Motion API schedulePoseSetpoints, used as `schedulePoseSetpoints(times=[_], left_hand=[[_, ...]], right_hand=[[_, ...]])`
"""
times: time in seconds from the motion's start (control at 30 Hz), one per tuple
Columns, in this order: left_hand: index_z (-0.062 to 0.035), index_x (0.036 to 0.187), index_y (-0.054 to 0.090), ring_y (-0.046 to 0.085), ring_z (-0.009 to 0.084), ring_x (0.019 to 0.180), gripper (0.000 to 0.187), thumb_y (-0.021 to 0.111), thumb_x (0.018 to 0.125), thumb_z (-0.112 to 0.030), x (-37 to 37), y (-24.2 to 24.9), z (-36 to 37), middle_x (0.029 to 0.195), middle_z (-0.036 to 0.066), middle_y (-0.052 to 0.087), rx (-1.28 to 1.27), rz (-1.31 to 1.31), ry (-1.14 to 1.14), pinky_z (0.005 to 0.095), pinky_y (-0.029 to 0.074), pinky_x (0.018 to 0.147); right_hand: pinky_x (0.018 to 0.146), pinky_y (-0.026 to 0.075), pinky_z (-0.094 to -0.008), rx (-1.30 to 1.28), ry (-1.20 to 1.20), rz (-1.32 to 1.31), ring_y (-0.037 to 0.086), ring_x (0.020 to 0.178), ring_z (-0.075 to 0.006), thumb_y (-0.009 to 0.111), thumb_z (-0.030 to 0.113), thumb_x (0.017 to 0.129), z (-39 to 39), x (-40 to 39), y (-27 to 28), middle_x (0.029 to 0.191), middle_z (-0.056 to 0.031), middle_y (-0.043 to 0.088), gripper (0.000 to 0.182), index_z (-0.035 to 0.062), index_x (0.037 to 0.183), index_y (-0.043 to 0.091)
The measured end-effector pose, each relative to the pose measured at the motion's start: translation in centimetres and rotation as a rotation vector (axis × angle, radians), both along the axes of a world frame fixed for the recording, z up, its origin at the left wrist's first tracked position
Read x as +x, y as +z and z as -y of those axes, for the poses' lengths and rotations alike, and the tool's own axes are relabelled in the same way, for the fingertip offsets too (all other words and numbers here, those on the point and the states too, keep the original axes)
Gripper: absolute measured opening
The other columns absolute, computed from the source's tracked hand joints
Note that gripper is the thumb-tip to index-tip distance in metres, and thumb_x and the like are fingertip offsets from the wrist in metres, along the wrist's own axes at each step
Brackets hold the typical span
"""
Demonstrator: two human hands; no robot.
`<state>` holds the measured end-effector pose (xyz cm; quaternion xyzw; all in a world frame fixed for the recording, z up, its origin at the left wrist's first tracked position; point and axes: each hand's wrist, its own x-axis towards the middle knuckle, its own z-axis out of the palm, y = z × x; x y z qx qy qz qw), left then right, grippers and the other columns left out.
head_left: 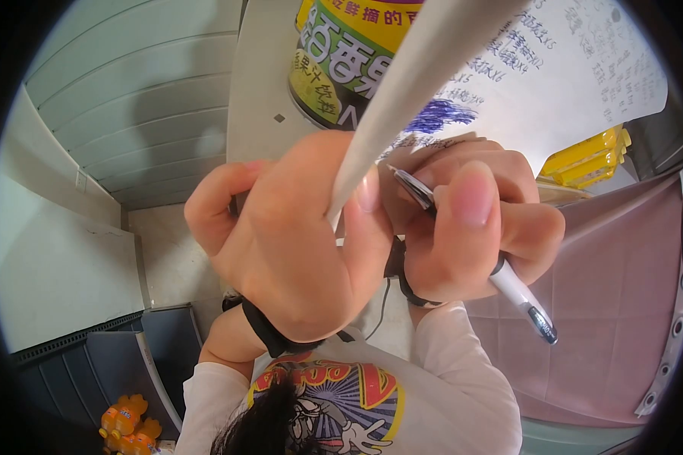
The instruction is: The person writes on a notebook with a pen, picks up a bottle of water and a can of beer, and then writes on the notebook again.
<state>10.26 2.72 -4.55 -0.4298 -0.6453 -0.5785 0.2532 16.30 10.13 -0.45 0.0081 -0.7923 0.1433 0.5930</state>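
Note:
My left hand (pixel 288 235) pinches the edge of a white sheet of paper (pixel 577 76) between thumb and forefinger, and the near part of the sheet is curled up towards me. Handwritten lines run down the paper, with a patch of blue scribble on it. My right hand (pixel 467 220) is closed around a white pen (pixel 516 292). The pen's silver tip points up and left, close to the paper and to my left thumb. A dark band circles each wrist.
A large green and yellow juice container (pixel 341 61) stands behind the paper on a pale surface (pixel 262 114). Yellow packages (pixel 584 159) sit at the right, above a pink curtain (pixel 599 303). Orange bottles (pixel 129 425) are low at the left, beside dark panels (pixel 61 371).

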Motion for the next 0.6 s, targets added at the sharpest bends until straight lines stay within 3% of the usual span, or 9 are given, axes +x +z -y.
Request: schedulePoseSetpoints(times=[0.6], left_hand=[[0.0029,0.101,0.041,0.049,0.0128,0.083,0.041,0.060,0.082,-0.027,-0.12,0.04,0.06,0.093,0.010,0.047,-0.002,-0.018,-0.029,0.0247,0.040,0.075]], right_hand=[[0.044,0.044,-0.0332,0.030,-0.015,-0.031,0.051,0.049,-0.0184,0.053,0.012,0.083,0.19,-0.44,0.04,0.062,-0.0127,0.053,0.021,0.0050,0.074,0.034]])
